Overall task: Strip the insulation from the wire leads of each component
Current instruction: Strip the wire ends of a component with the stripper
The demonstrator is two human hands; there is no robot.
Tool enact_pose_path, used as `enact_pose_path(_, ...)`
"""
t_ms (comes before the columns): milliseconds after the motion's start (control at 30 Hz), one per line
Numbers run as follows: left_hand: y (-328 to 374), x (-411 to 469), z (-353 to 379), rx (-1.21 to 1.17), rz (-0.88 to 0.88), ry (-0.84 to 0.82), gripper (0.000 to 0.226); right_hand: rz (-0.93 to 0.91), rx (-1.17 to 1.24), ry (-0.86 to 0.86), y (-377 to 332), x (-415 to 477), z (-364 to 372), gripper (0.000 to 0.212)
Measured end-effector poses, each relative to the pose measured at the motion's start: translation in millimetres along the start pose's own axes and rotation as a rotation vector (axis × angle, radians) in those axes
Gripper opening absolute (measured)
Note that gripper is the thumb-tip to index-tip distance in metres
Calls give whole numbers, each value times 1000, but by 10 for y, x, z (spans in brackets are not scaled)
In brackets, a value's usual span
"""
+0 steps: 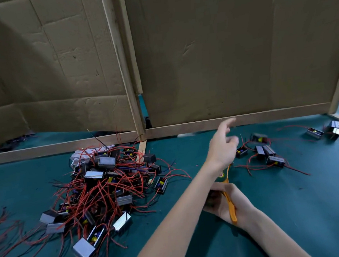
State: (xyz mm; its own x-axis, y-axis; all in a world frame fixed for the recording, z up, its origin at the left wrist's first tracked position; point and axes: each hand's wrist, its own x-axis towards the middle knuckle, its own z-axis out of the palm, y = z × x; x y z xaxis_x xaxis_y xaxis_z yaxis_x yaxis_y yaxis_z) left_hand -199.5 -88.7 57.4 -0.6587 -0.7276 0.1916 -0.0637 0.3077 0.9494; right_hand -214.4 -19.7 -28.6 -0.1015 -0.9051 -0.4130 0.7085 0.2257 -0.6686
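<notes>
A big heap of small black-and-silver components (pixel 100 186) with tangled red wire leads lies on the green table at the left. A smaller group of components (pixel 266 153) lies to the right of centre. My left hand (pixel 222 144) hovers blurred beside that group, fingers straight and spread, holding nothing. Its forearm crosses over my right hand (pixel 231 202). My right hand sits lower and grips an orange-handled stripping tool (pixel 230 206), whose head is partly hidden behind my left wrist.
Cardboard walls (pixel 219 53) on a wooden rail (pixel 204 123) close the far side of the green table (pixel 312 208). Two more components (pixel 315 133) lie at the far right. Loose red wire pieces (pixel 6 232) lie at the left edge. A white cloth (pixel 79 155) sits behind the heap.
</notes>
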Motion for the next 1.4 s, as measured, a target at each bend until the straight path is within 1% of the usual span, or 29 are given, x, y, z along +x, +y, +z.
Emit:
enact_pose_path(33, -96, -16, -71, 83, -21, -6, 46, 9, 31, -5, -2, 5, -6, 15)
enact_pose_path(67, -204, -22, -170, 180, -39, 33, 48, 18, 59, -11, 0, 10, -3, 17)
enact_pose_path(133, -430, -16, -441, 418, -117, 193, 51, 20, 69, -13, 10, 20, 8, 13)
enact_pose_path(200, -629, -5, -754, 758, -229, 344, 51, 10, 30, -15, 14, 21, 15, 12)
enact_pose_path(233, -705, 1, -906, 939, -295, 362, 51, 9, 12, -18, 15, 17, 18, 12)
enact_pose_path(267, -766, 7, -1043, 1078, -367, 349, 51, 8, 3, -23, 14, 11, 19, 12)
enact_pose_path(333, -851, 29, -1257, 1243, -510, 292, 46, 9, -3, -37, 9, -2, 20, 12)
enact_pose_path(400, -913, 67, -1386, 1328, -619, 223, 38, 13, 0, -52, 6, -14, 19, 10)
enact_pose_path(433, -936, 90, -1423, 1328, -658, 195, 38, 13, 3, -57, 6, -16, 15, 9)
enact_pose_path(500, -950, 124, -1460, 1239, -687, 176, 40, 11, 8, -56, 2, -14, 8, 9)
enact_pose_path(567, -931, 94, -1454, 1162, -641, 189, 39, 9, 7, -54, 0, -15, 6, 11)
enact_pose_path(600, -910, 63, -1445, 1141, -588, 215, 36, 7, 6, -53, 2, -16, 6, 11)
enact_pose_path(667, -874, -12, -1436, 1046, -425, 298, 23, -6, 8, -47, 6, -9, 1, 12)
enact_pose_path(733, -827, -104, -1420, 822, -226, 389, 14, -24, 9, -39, 8, 1, -9, 13)
enact_pose_path(800, -737, -222, -1391, 572, -70, 419, 17, -39, 0, -30, 10, 9, -17, 14)
enact_pose_path(867, -663, -354, -1360, 384, -3, 390, 22, -43, -14, -23, 19, 11, -15, 10)
enact_pose_path(933, -635, -477, -1334, 204, -6, 344, 18, -44, -44, -24, 31, 7, -12, 7)
enact_pose_path(1000, -628, -570, -1317, 17, -37, 312, 12, -50, -90, -39, 47, -1, -13, 9)
enact_pose_path(1067, -630, -627, -1313, -88, -50, 273, 14, -60, -141, -67, 58, -12, -13, 14)
enact_pose_path(1133, -643, -660, -1315, -136, -69, 233, 19, -71, -184, -97, 64, -31, 1, 15)
enact_pose_path(1233, -657, -692, -1339, -147, -97, 207, 17, -76, -230, -130, 66, -59, 19, 15)
enact_pose_path(1400, -675, -742, -1359, -185, -128, 170, 11, -68, -293, -191, 59, -100, 23, 29)
